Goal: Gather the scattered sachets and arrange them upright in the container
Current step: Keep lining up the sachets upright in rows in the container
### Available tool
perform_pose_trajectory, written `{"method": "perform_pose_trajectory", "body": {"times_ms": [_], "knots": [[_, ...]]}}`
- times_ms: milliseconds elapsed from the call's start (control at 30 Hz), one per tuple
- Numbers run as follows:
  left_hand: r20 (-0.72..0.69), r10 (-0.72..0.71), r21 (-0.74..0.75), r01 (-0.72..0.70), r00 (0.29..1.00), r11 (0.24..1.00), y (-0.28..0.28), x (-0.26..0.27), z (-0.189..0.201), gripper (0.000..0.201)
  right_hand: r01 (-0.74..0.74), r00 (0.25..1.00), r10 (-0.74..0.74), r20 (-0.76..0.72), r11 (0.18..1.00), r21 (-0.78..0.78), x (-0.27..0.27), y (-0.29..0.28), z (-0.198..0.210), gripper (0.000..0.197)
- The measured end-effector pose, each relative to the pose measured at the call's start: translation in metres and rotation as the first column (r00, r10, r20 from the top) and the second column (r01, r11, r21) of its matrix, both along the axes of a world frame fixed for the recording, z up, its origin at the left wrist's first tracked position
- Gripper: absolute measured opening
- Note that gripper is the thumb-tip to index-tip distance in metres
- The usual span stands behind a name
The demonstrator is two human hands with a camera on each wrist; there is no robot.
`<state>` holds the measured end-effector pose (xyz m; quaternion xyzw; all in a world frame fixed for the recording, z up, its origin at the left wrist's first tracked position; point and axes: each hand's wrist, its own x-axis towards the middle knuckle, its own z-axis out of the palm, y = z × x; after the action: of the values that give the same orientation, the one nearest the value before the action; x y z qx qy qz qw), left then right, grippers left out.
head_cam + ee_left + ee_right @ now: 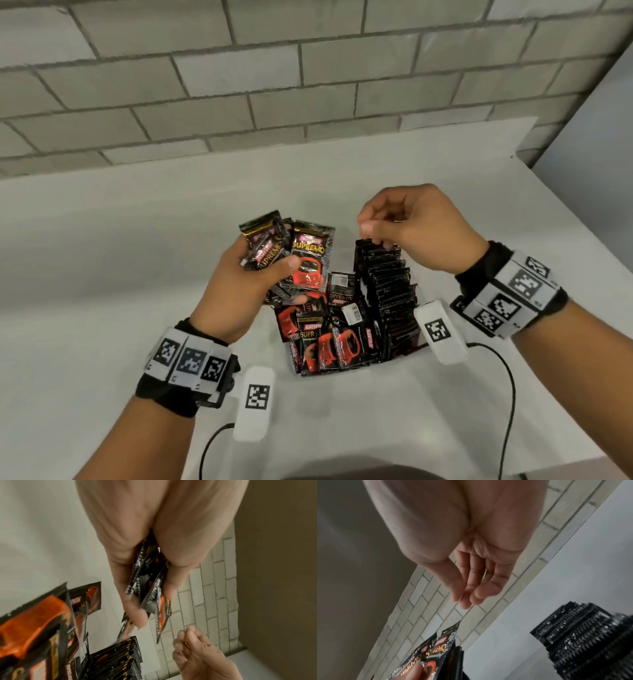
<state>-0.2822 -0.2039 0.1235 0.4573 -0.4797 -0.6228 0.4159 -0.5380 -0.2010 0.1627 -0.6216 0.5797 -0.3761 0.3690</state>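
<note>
My left hand (287,274) grips a fanned bundle of black-and-red coffee sachets (308,253) above the table; in the left wrist view the same bundle (147,582) is clamped between thumb and fingers. A row of sachets (387,284) stands upright on the right side of the clear container (152,649), whose walls barely show. Several loose sachets (329,339) lie tumbled in its left and near part. My right hand (376,236) hovers at the far end of the row with loosely curled fingers (467,595) that hold nothing.
A white table (120,257) runs back to a grey brick wall (274,85); its right edge (589,222) slants close by my right wrist. Thin black cables (507,383) trail from both wrist bands across the near table.
</note>
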Motion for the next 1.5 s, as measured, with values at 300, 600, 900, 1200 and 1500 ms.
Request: {"method": "perform_pose_trajectory", "body": {"times_ms": [300,600,900,1200,1500], "knots": [[0.012,0.019,-0.037,-0.018,1.000,0.999,0.000,0.001,-0.001,0.044,-0.192,0.967,0.205,-0.150,0.977,0.096,0.027,-0.022,0.008,0.013],[-0.027,0.108,0.052,-0.107,0.994,0.993,-0.002,0.022,-0.008,0.039,-0.192,0.783,0.159,-0.601,0.981,0.010,0.005,-0.046,-0.021,0.015],[0.003,0.070,0.058,-0.070,0.998,0.996,0.001,0.020,-0.014,0.043,-0.211,0.734,0.130,-0.667,0.977,-0.042,0.010,-0.054,-0.043,0.008],[0.004,0.076,0.069,-0.076,0.997,0.995,0.001,0.020,-0.015,0.042,-0.271,0.718,0.207,-0.664,0.963,0.007,0.007,-0.056,-0.047,0.004],[-0.037,0.058,0.106,-0.054,0.998,0.993,0.002,0.012,-0.013,0.037,-0.169,0.703,0.185,-0.687,0.981,0.091,0.007,-0.063,-0.054,0.023]]}}
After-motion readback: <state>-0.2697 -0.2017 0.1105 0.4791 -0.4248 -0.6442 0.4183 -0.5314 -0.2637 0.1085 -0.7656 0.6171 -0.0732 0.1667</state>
